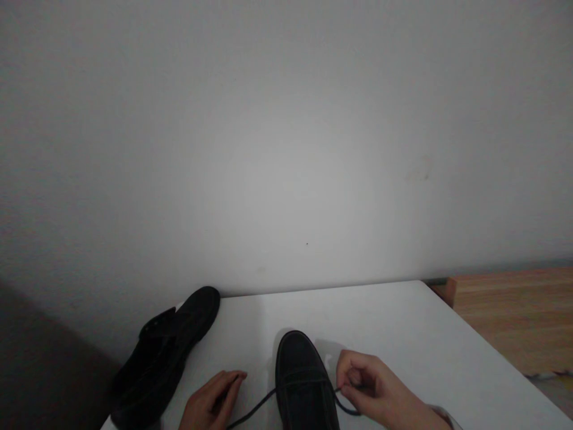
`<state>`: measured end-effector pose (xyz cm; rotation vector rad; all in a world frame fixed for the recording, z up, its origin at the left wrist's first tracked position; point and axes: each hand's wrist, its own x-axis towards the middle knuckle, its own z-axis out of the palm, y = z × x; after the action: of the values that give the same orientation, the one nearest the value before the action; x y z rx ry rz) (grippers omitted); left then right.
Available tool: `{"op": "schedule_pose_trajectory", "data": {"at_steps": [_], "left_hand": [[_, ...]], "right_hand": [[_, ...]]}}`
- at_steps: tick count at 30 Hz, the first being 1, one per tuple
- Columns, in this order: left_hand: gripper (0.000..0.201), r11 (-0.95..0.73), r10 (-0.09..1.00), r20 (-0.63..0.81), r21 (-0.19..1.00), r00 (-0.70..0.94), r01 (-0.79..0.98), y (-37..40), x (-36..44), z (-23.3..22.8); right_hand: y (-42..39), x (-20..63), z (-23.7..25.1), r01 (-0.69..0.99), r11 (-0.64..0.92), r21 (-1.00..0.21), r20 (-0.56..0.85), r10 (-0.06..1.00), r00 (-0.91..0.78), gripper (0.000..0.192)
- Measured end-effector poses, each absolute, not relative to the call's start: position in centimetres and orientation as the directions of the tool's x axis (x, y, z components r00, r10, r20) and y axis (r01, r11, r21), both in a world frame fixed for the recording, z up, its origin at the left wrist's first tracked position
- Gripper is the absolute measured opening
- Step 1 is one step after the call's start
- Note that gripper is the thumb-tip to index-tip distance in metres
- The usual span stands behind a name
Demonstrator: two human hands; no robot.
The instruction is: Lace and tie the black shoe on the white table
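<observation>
A black shoe (304, 382) stands on the white table with its toe pointing away from me; its rear is cut off by the bottom of the view. A dark shoelace (255, 411) comes out of both its sides. My right hand (371, 385), at the shoe's right, pinches the lace close to the shoe, and a loop of it hangs below the fingers. On the left, my left hand (212, 400) is closed in a pinch, with the lace running down to it; a small dark bit shows at its fingertips.
A second black shoe (163, 352) lies at the table's left edge, toe towards the wall. The white table (380, 316) meets a plain grey wall (286, 149) at the back. Beyond its right edge is a light wooden surface (514, 316).
</observation>
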<state>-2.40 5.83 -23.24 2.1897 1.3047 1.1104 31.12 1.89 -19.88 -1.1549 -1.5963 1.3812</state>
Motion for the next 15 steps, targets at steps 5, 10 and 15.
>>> {"op": "schedule_pose_trajectory", "data": {"at_steps": [5, 10, 15], "left_hand": [[0.039, -0.482, 0.871, 0.431, 0.664, 0.234, 0.572, 5.7, -2.0, -22.8], [0.038, -0.472, 0.876, 0.435, 0.679, 0.209, 0.562, 5.5, -1.8, -22.7], [0.038, -0.424, 0.899, 0.412, 0.741, 0.147, 0.52, 5.5, -1.7, -23.3]], "right_hand": [[1.7, 30.8, -20.4, 0.2, 0.039, -0.979, -0.031, 0.942, -0.333, 0.019], [1.5, 30.2, -19.8, 0.26, 0.049, -0.964, -0.036, 0.949, -0.312, 0.018], [1.7, 30.1, -19.8, 0.225, 0.066, -0.972, -0.006, 0.953, -0.304, 0.027]]}}
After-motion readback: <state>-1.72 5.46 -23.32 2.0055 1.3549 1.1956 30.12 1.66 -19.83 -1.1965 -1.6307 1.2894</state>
